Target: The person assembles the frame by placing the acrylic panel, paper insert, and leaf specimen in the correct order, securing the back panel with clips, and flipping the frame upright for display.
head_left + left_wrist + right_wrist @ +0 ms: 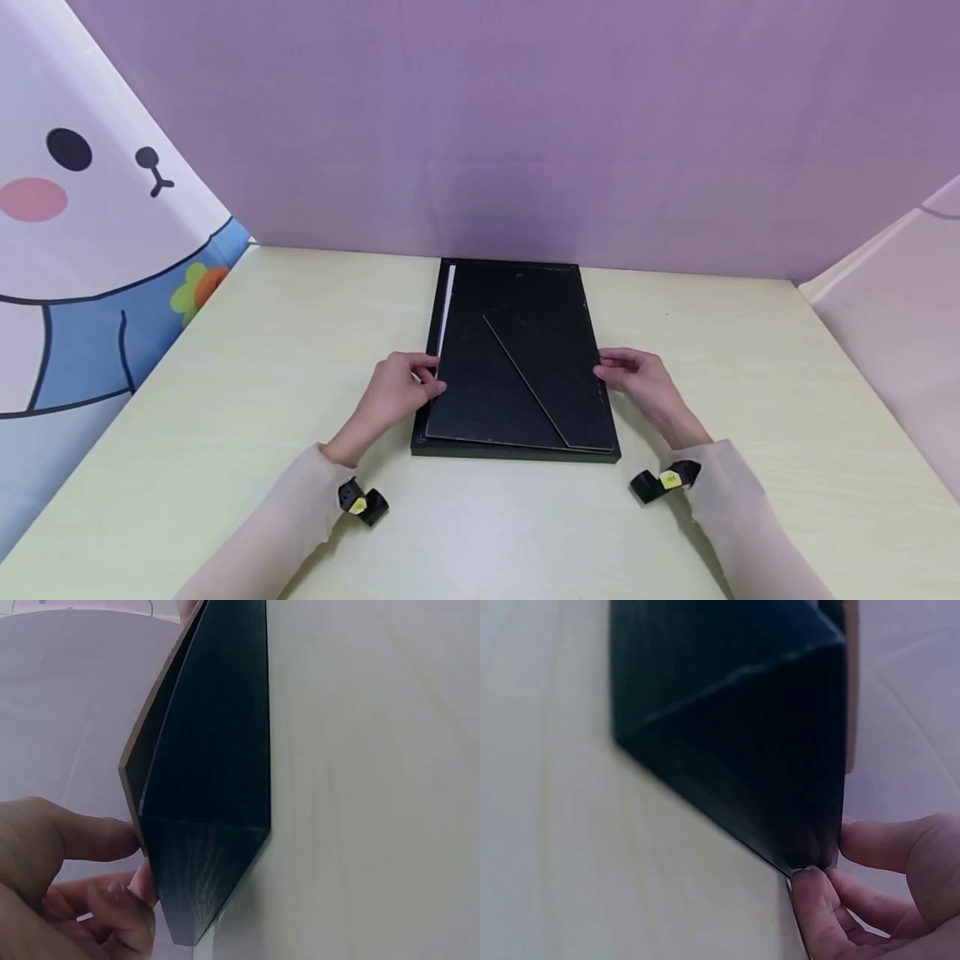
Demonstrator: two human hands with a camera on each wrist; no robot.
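The black picture frame [517,450] lies face down in the middle of the pale table [225,350], its backing board [517,367] slightly askew with a white strip showing at the left. My left hand [397,392] pinches the board's left edge, my right hand [637,383] its right edge. I should keep both 2 sides level and square to the rim.

Pale green table [225,350] standing before plain purple wall [525,125]; cartoon rabbit curtain [82,208] hanging at left; soft even light falling.
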